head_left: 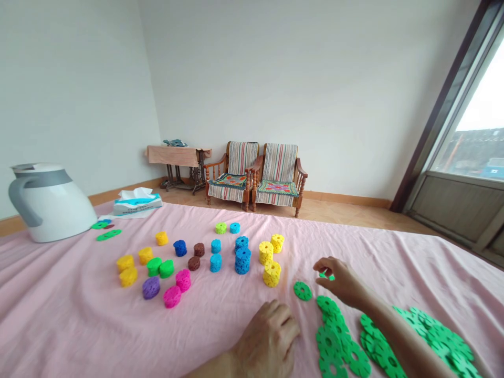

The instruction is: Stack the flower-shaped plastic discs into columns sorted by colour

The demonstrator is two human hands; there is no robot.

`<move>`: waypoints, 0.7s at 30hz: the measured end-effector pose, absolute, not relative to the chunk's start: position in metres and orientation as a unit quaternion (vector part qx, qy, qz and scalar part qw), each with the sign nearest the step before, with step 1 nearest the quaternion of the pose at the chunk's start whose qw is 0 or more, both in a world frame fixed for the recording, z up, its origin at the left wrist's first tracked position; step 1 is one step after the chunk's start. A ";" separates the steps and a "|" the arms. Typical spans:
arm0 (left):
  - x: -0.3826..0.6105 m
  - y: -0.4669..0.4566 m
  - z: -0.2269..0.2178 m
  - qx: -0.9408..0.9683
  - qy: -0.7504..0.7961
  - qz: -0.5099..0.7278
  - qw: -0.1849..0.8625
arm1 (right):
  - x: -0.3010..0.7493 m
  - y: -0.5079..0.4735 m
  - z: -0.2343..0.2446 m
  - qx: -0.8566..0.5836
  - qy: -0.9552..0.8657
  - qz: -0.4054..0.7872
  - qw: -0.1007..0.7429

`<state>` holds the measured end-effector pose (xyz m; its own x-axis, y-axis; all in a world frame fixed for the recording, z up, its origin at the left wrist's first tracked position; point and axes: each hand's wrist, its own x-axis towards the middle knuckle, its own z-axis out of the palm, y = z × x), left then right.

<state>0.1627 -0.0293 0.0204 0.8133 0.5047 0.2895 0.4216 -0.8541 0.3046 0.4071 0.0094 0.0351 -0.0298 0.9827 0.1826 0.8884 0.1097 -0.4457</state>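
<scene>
My left hand lies on the pink cloth at the bottom middle, back upward, its fingers curled under; whatever they may hold is hidden. My right hand hovers to the right with thumb and fingers bent but apart. Just beneath its fingers a green notched disc shows in part. Between the two hands lies a single green snowflake disc. An overlapping row of green discs runs toward the bottom edge. Another green heap spreads partly behind my right forearm.
Yellow stacks, blue stacks, pink stacks and other coloured disc stacks stand on the pink cloth. A white jug and a tissue box are at the left. Two wooden chairs stand beyond.
</scene>
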 end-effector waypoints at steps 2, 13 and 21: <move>0.162 -0.029 0.021 0.945 0.245 0.180 0.117 | 0.423 0.012 0.028 -0.694 -0.688 0.043 0.208; 0.163 -0.028 0.021 0.950 0.234 0.171 0.116 | 0.428 0.015 0.019 -0.696 -0.697 0.057 0.164; 0.163 -0.027 0.019 0.949 0.233 0.177 0.116 | 0.425 0.010 0.023 -0.693 -0.695 0.080 0.174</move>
<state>0.1627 -0.0268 0.0186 0.8283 0.4842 0.2820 0.4019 -0.8641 0.3030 0.4251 0.0104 0.0234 0.0209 0.9912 0.1303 0.9357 0.0265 -0.3519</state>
